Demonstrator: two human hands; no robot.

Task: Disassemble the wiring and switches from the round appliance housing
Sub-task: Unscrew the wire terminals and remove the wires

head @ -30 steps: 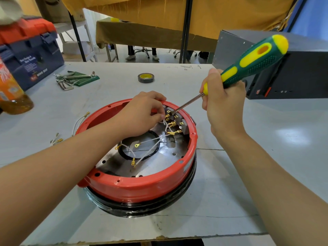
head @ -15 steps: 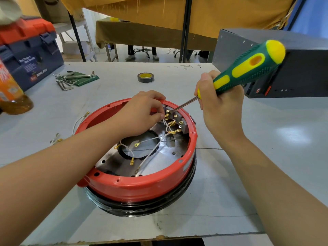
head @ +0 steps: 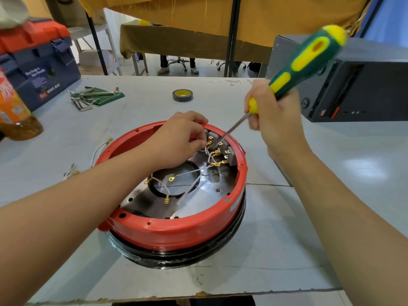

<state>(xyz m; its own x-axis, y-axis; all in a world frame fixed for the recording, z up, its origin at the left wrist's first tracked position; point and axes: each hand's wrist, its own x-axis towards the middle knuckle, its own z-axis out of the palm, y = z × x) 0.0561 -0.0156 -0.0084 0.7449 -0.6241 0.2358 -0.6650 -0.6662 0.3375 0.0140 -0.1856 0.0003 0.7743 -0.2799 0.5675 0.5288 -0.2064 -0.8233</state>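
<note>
The round appliance housing [head: 176, 230], a red ring on a black base, lies on the grey table in front of me. Grey switches [head: 229, 154] with brass terminals sit along its far inner wall, and white wires [head: 189, 173] with brass lugs trail from them across the metal floor. My left hand [head: 176, 143] reaches inside and pinches a wire at the leftmost terminal. My right hand [head: 276, 117] grips a green and yellow screwdriver [head: 306, 58], its metal shaft slanting down to the switches beside my left fingers.
A black computer case [head: 357, 85] stands at the right. A roll of black tape [head: 182, 95] lies beyond the housing. Hex keys on a green pouch [head: 92, 97] and a blue and red toolbox [head: 37, 62] are at the far left, with an orange bottle [head: 13, 111]. Loose wires [head: 99, 149] lie left of the housing.
The screwdriver handle has tilted a little more upright and my right hand has shifted slightly left. My left hand stays at the terminals.
</note>
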